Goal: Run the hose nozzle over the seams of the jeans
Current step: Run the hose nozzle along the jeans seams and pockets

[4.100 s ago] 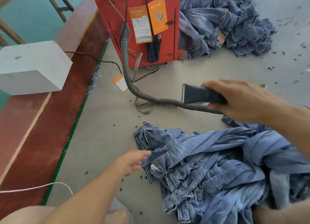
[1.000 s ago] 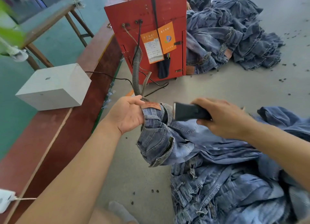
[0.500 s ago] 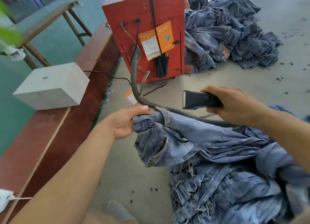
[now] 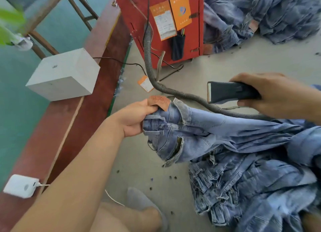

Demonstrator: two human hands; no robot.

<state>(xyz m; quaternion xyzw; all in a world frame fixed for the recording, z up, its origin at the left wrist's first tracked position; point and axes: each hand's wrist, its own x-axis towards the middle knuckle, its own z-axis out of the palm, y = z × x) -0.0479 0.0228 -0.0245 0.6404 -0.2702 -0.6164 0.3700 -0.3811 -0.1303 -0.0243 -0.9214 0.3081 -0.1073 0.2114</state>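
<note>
- Two heaps of denim lie on the pale floor: a rumpled blue pile of jeans at lower right, and a second pile behind the red cabinet.
- One red cabinet — flat-sided and boxy — carries two orange paper tags and a dark pouch.
- One white box, a plain matte cube, sits on the red-brown ledge.
- One pair of jeans is lifted off the pile by its waistband, soft and creased, with a tan leather patch.
- One ribbed grey hose curves from the cabinet across the floor to the nozzle.
- One dark nozzle — flat and wedge-shaped — hovers above the waistband, apart from it.
- The right hand has its fingers wrapped round the nozzle.
- The left hand pinches the waistband beside the patch.
</note>
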